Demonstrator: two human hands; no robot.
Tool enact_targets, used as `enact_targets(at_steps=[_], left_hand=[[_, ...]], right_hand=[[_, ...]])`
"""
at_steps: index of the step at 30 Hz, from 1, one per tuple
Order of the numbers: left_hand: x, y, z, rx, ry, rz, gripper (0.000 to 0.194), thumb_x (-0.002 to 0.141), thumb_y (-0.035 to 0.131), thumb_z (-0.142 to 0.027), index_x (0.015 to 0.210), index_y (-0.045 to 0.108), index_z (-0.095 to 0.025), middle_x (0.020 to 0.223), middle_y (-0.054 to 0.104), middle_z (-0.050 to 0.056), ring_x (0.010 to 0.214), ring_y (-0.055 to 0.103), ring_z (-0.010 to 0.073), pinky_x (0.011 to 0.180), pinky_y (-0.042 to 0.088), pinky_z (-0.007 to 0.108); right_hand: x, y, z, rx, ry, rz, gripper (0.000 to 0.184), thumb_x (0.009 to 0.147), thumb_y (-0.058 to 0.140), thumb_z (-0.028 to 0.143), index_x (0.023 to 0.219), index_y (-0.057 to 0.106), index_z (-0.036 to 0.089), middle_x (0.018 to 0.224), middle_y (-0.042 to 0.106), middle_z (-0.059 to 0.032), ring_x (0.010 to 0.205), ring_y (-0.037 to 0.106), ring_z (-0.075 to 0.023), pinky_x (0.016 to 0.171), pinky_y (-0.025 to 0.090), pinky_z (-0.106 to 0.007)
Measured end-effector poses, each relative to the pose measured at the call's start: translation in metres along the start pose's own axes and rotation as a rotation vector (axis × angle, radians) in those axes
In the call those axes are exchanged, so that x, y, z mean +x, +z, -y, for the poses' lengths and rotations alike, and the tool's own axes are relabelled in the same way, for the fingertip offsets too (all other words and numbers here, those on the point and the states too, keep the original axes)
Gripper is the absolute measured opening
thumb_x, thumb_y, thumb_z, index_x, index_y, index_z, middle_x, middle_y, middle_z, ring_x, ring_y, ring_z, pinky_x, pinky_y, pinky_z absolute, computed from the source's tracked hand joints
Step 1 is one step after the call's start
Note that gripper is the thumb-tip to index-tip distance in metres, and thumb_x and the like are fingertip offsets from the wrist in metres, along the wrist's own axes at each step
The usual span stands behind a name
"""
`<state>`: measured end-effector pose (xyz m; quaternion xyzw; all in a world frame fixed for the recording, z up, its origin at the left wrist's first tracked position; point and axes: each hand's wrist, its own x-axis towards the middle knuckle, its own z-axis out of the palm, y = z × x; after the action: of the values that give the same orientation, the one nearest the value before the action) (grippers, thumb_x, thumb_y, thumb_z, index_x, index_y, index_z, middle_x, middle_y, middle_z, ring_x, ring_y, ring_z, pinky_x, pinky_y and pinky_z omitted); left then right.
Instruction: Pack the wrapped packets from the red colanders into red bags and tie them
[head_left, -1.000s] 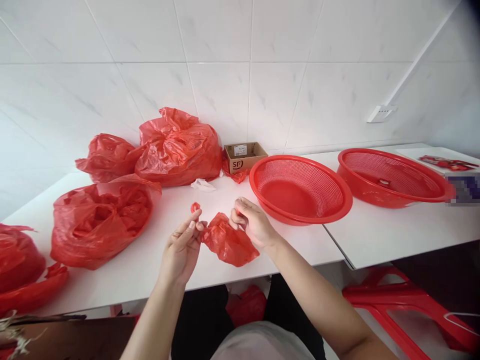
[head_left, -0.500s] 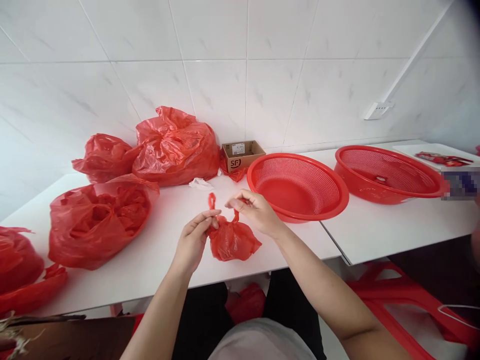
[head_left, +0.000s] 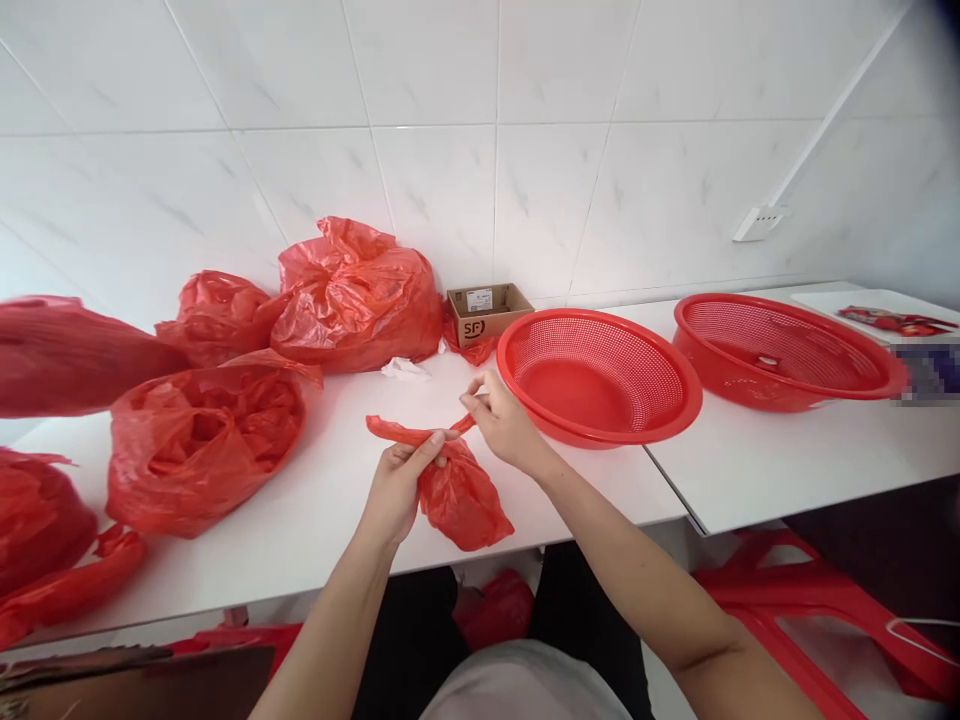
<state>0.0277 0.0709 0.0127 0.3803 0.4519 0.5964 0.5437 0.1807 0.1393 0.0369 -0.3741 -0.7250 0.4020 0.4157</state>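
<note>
A small red plastic bag (head_left: 463,497) hangs just above the white table (head_left: 315,500) in front of me, filled and bunched at the top. My left hand (head_left: 401,478) pinches one of its handle strips, which sticks out to the left. My right hand (head_left: 501,422) pinches the other strip, drawn tight toward the right. Both hands are closed on the bag's handles, close together over the bag's neck.
Several stuffed red plastic bags (head_left: 201,440) lie at the left and back (head_left: 356,296). A small cardboard box (head_left: 489,311) stands by the wall. Two red perforated basins (head_left: 600,374) (head_left: 787,350) sit at right. A red plastic stool (head_left: 810,610) stands under the table's right side.
The handle strips, held upright before, are now pulled sideways and taut. A large red bag has come into view at the far left.
</note>
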Motion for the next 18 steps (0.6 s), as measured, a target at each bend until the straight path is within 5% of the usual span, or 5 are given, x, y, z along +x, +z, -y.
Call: enact_targets(at_steps=[4,10,13,18], left_hand=[[0.000,0.000,0.002,0.007,0.027,-0.014,0.032,0.076,0.077,-0.041,0.103,0.077,-0.024,0.069,0.066,-0.001,0.074,0.059,0.0123,0.075,0.047,0.023],[-0.002,-0.014,-0.007,0.115,0.061,0.050,0.019,0.072,0.081,-0.033,0.087,0.078,-0.022,0.088,0.073,0.005,0.089,0.064,0.0181,0.081,0.049,0.028],[-0.003,-0.018,-0.010,0.185,0.090,0.076,0.012,0.071,0.082,-0.028,0.079,0.077,-0.021,0.092,0.072,0.004,0.087,0.064,0.0168,0.076,0.049,0.026],[-0.006,-0.012,-0.012,0.273,0.153,0.143,0.008,0.074,0.079,-0.022,0.077,0.072,-0.019,0.091,0.069,0.004,0.089,0.063,0.0167,0.081,0.049,0.027]], right_hand=[[-0.020,-0.003,0.027,0.073,-0.059,-0.117,0.012,0.096,0.047,0.034,0.093,0.040,0.025,0.058,0.041,0.0100,0.048,0.038,-0.0094,0.052,0.029,-0.023],[-0.063,0.009,0.026,0.209,0.105,-0.038,0.010,0.097,0.044,0.036,0.097,0.040,0.026,0.057,0.044,0.0100,0.047,0.036,-0.0099,0.049,0.030,-0.023],[-0.065,0.005,0.010,0.036,0.144,0.016,0.005,0.092,0.050,0.028,0.094,0.046,0.025,0.058,0.045,0.0090,0.052,0.040,-0.0110,0.054,0.035,-0.024],[-0.052,-0.001,0.000,-0.053,-0.038,-0.038,0.028,0.084,0.060,0.023,0.112,0.058,0.024,0.109,0.064,-0.0035,0.086,0.057,-0.0148,0.081,0.046,-0.032]])
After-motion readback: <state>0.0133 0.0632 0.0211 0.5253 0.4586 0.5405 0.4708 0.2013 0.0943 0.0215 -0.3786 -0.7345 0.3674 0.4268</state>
